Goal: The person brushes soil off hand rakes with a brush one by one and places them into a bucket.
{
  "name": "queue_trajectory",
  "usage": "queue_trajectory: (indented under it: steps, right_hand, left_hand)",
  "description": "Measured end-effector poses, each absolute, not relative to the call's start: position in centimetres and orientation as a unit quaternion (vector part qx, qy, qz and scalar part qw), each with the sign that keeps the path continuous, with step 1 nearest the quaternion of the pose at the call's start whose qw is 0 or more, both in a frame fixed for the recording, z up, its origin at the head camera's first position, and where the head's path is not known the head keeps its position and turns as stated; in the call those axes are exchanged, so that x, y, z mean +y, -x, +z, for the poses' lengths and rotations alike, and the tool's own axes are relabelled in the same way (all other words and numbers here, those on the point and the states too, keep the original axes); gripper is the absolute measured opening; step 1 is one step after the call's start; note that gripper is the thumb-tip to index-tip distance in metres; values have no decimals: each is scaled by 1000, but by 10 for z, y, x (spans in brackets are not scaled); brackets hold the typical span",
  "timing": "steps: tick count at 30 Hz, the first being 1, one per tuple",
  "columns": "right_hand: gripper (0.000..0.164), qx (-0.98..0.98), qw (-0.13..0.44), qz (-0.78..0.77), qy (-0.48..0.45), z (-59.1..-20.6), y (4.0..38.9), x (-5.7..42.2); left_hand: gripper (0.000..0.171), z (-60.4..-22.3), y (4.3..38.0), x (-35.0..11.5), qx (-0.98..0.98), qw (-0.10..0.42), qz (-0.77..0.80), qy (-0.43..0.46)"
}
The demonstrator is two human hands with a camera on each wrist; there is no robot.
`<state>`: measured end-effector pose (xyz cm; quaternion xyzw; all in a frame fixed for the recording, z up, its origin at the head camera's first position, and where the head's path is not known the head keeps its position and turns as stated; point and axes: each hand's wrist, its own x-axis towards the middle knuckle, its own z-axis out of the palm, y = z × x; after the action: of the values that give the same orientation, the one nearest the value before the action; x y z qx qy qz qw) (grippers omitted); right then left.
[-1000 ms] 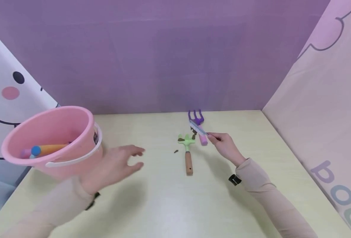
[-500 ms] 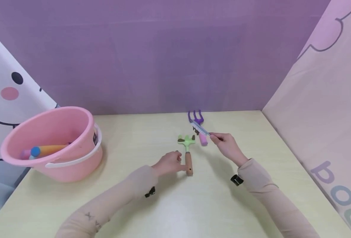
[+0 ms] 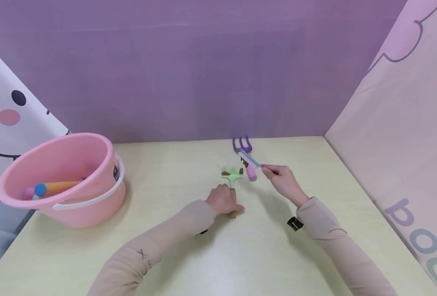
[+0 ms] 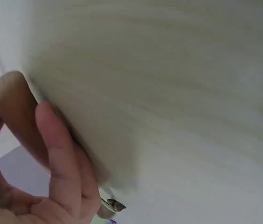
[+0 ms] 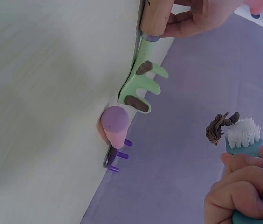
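My left hand (image 3: 223, 200) grips the brown wooden handle (image 4: 17, 105) of a small hand rake, thumb on one side and fingers on the other. The rake's light green head (image 3: 232, 174) has brown patches on its tines. My right hand (image 3: 283, 183) holds a brush (image 3: 249, 159) with white bristles and a teal handle, tilted over a second tool. In the right wrist view a brown, crumbly clump (image 5: 218, 129) shows at the bristles' end. Beneath the brush lies a hand fork (image 3: 246, 146) with purple tines and a pink handle, partly hidden.
A pink bucket (image 3: 83, 216) with a white handle stands at the left of the pale table (image 3: 277, 263). Inside it lie an orange tube with a blue end (image 3: 55, 188) and other coloured pieces. A purple backdrop (image 3: 218, 82) closes the far side; a printed sheet (image 3: 407, 135) is at the right.
My left hand has moved right from beside the bucket to the rake and taken hold of its wooden handle. The right hand with the brush has hardly moved.
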<state>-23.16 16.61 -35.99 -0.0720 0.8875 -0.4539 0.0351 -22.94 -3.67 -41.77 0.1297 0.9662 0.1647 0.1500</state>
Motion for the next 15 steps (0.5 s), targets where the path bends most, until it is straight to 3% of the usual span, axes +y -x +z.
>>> queue_trajectory:
  steps: [4, 10, 15]
  right_hand:
    - [39, 887, 34, -455, 74, -360, 232, 166]
    - [39, 887, 38, -456, 71, -360, 232, 167]
    - [39, 887, 36, -456, 69, -360, 232, 167]
  left_hand:
    - [38, -416, 230, -36, 972, 142, 111, -153]
    - [19, -416, 231, -37, 969, 135, 132, -160]
    - [14, -418, 233, -40, 962, 132, 189, -146]
